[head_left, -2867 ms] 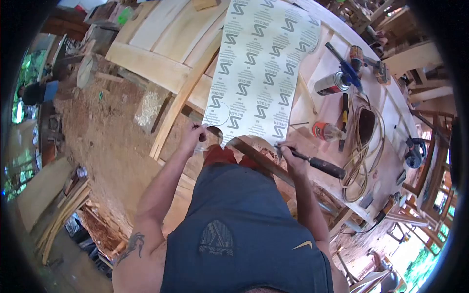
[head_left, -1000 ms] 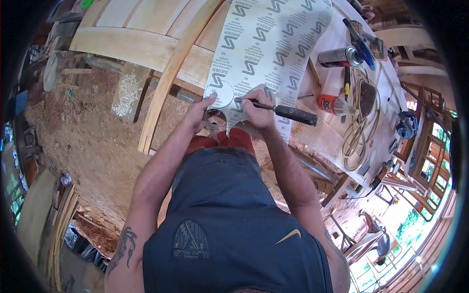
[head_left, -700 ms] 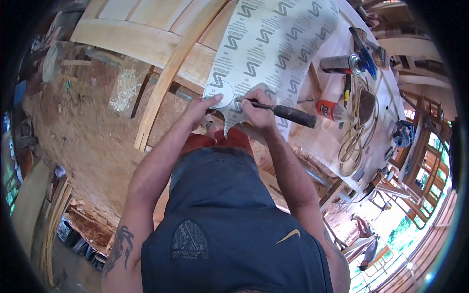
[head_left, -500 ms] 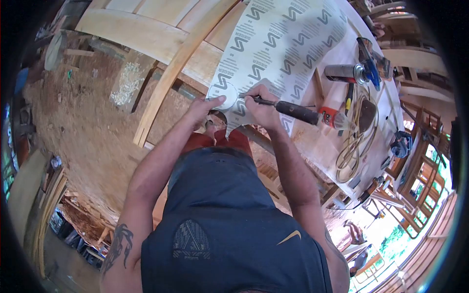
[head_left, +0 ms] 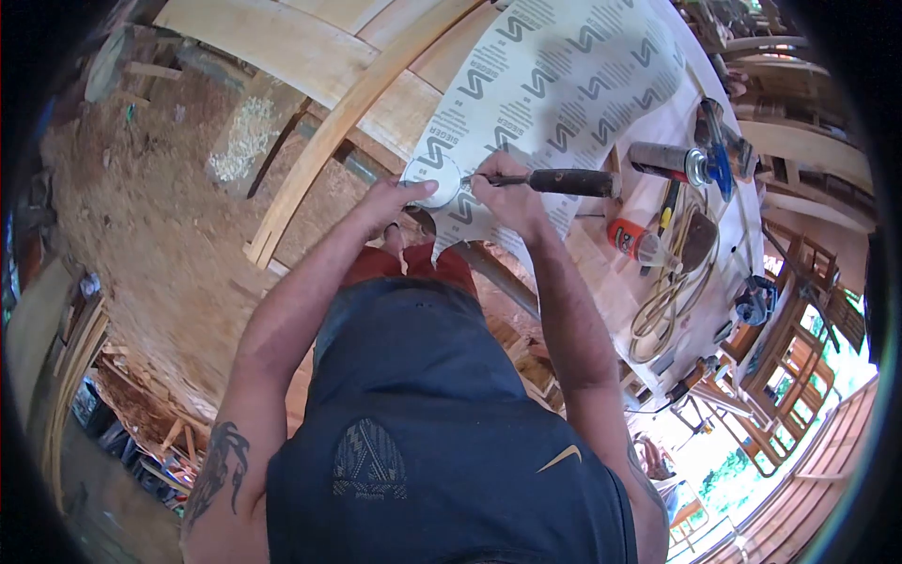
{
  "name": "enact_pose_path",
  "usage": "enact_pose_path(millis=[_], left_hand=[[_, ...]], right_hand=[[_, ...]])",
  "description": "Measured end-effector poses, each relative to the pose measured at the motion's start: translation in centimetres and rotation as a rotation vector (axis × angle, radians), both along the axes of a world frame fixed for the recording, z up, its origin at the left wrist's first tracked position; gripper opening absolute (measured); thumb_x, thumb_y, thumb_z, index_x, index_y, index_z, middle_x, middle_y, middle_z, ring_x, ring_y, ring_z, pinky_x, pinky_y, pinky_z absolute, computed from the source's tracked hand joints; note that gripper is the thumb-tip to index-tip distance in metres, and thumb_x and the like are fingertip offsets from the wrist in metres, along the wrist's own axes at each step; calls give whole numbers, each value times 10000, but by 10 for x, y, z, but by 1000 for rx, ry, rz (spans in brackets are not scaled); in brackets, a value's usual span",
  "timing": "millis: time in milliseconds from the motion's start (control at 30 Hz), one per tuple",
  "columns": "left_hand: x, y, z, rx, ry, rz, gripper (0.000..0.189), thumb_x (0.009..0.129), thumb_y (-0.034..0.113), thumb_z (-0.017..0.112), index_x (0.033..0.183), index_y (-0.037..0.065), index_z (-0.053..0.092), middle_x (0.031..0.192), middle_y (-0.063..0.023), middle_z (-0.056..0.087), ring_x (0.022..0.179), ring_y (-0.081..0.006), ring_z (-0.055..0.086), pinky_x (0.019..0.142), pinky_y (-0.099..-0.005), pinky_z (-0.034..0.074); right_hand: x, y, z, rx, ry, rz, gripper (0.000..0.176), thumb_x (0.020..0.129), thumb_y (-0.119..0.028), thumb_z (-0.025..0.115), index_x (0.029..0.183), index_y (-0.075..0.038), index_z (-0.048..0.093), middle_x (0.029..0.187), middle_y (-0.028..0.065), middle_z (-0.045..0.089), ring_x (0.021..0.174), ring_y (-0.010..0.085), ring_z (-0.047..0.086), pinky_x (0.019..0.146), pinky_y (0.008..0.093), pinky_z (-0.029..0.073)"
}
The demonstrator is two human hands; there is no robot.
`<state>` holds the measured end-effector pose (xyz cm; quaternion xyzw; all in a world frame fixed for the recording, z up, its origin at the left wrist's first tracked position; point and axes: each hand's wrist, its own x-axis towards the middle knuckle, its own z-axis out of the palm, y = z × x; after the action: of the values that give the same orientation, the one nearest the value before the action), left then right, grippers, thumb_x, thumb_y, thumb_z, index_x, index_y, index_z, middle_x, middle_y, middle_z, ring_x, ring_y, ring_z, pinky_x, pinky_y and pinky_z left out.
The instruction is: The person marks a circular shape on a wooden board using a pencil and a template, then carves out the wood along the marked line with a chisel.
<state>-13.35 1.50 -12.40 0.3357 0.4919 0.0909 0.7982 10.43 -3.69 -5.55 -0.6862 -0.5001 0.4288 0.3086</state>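
Observation:
A long white sheet of sandpaper backing (head_left: 554,89), printed with grey logos, lies across the wooden workbench (head_left: 615,282). A round white disc (head_left: 434,178) rests on its near corner. My left hand (head_left: 399,202) presses its fingers on that disc. My right hand (head_left: 503,193) grips a dark-handled pointed tool (head_left: 564,181), with the metal tip against the disc's right edge. A curved notch is cut out of the sheet's near edge below the disc.
A spray can (head_left: 669,162), a blue tool (head_left: 719,150), an orange-labelled bottle (head_left: 637,242) and a coiled cord (head_left: 672,282) lie on the bench to the right. Curved wooden frames (head_left: 319,70) stand at the back. The floor (head_left: 169,226) at left is covered in sawdust.
My right hand came up from the bench edge to the sheet and set the tool tip at the disc. My left hand moved onto the disc. The tool handle has swung flatter.

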Motion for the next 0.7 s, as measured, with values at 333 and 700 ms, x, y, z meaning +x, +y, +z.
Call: enact_pose_path(millis=[333, 700], left_hand=[[-2, -4, -22, 21, 12, -18, 626, 877, 437, 785, 1286, -22, 669, 1155, -177, 740, 988, -251, 716, 474, -360, 536], [-2, -2, -20, -47, 16, -10, 563, 891, 369, 788, 1248, -53, 681, 1191, -172, 728, 1052, -232, 703, 863, -396, 545]], right_hand=[[1, 5, -1, -44, -21, 18, 174, 870, -174, 701, 885, -14, 634, 748, 45, 655, 724, 116, 602, 670, 318, 509], [-3, 12, 5, -98, -80, 71, 190, 866, -192, 689, 931, -16, 659, 796, 59, 666, 781, 146, 629, 725, 339, 522]])
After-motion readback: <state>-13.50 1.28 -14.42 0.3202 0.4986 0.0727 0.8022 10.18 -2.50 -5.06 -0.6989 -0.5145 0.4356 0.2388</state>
